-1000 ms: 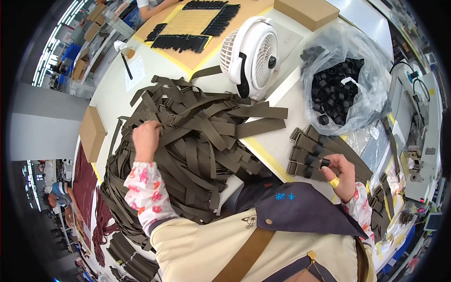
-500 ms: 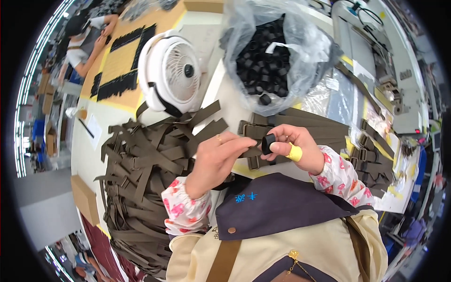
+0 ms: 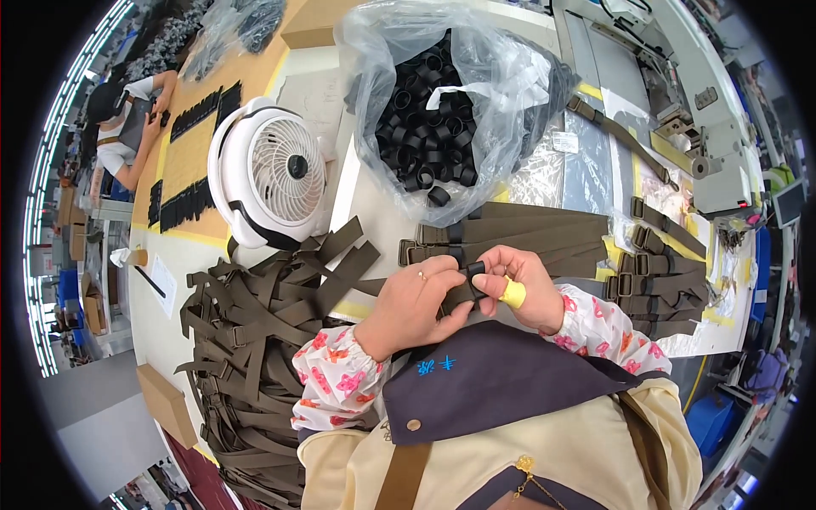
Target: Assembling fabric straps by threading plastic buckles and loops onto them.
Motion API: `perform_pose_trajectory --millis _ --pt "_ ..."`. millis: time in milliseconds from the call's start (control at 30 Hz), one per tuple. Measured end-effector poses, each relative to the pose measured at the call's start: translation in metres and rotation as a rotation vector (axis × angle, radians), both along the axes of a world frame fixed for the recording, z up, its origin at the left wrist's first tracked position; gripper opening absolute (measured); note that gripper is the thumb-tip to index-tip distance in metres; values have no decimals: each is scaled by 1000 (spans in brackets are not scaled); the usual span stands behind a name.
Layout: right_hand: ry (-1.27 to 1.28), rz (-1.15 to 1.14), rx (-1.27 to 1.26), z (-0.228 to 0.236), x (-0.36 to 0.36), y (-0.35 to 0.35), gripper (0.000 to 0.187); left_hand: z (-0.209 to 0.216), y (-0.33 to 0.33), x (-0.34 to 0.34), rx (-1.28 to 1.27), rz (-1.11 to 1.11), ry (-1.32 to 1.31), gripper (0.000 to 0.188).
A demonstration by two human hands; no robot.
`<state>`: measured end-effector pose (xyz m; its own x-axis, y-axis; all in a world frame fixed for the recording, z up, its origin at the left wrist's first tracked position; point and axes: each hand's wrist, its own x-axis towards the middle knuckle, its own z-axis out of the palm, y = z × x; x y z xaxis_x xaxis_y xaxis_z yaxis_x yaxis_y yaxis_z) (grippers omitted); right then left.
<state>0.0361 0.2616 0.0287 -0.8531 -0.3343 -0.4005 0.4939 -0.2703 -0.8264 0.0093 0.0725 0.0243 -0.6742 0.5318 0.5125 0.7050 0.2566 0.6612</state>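
Observation:
My left hand [image 3: 410, 308] pinches a brown webbing strap [image 3: 460, 295] in front of my apron. My right hand [image 3: 529, 293], with yellow wrapping on its thumb, grips a black elastic-looking loop [image 3: 474, 273]. The loop sits against the strap's end between my fingers; whether it is fully around the webbing I cannot tell. Just beyond my hands lie several brown straps [image 3: 544, 234] with metal buckles, side by side, black loops around them. At the left is a big tangled heap of brown straps [image 3: 255, 340]. A clear plastic bag [image 3: 361, 110] holds many black loops [image 3: 416, 127].
A white fan [image 3: 280, 174] stands beyond the strap heap. More buckled straps [image 3: 659, 285] lie at the right, near a grey machine [image 3: 722, 161]. A cardboard box [image 3: 164, 404] is at the left edge. Another person [image 3: 127, 136] sits at the far-left table.
My hands have come together, bringing the black loop against the strap end. My right fingers now press closer to my left. The whole view has shifted slightly.

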Motion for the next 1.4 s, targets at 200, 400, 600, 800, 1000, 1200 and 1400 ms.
perform_pose_trajectory --millis 200,400,600,800,1000,1200,1400 --pt "-49 -7 -14 -6 0 11 17 -2 -25 -4 -239 -17 202 29" --pt "-126 241 52 -2 -7 14 22 -12 -1 4 -110 -98 143 23" --pt "227 363 369 3 -11 11 18 4 6 -3 -210 -39 -97 29" --pt "1086 260 973 13 -19 75 21 -6 -27 -11 -369 227 163 20" --pt "1144 345 1620 1 -23 179 35 -39 -31 2 -510 269 199 34" --pt "1084 250 1397 17 -57 88 40 -79 10 22 -566 306 73 45" --pt "1262 221 1449 -49 -114 -22 18 -80 10 27 -502 263 -6 50"
